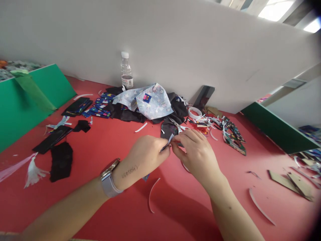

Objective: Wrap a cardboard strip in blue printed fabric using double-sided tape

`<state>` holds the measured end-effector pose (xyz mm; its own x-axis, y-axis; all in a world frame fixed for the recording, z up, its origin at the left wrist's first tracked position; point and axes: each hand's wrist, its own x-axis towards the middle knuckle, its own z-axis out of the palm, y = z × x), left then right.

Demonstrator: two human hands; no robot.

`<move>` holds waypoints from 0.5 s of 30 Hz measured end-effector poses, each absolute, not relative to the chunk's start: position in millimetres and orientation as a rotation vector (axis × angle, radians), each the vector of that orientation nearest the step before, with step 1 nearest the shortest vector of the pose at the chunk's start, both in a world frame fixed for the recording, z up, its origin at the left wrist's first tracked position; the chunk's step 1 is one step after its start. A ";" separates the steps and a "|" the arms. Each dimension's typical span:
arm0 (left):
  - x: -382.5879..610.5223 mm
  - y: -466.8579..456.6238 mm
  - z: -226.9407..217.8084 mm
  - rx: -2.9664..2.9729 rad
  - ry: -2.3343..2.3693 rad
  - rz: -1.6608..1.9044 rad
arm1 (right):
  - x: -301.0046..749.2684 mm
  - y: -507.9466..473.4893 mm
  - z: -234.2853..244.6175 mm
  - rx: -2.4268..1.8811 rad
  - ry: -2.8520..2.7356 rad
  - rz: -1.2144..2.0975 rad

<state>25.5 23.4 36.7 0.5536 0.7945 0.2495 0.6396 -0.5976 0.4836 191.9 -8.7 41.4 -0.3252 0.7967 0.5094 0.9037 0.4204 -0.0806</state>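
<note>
My left hand (145,155) and my right hand (197,154) meet above the red table (125,201), fingers pinched together on a small piece of pale patterned fabric (168,142). A watch sits on my left wrist (109,180). Just behind my fingers lies a pair of scissors (178,126) on dark cloth. A pile of light blue printed fabric (147,100) and black fabric (125,113) lies farther back. What else the fingers hold is hidden.
A clear plastic bottle (126,72) stands by the white wall. A roll of white tape (195,112), colourful scraps (233,134) and white strips (260,207) lie right. Black pieces (61,160) and blue printed strips (100,107) lie left. Green dividers (30,97) flank both sides; cardboard pieces (291,182) right.
</note>
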 end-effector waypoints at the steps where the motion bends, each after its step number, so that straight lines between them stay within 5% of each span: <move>1: 25.4 22.9 37.0 2.458 1.173 0.639 | 192.0 -8.8 41.5 -1.435 -2.207 -0.290; 15: 24.3 20.1 41.0 2.455 1.203 0.615 | 189.2 -9.8 43.7 -1.429 -2.180 -0.182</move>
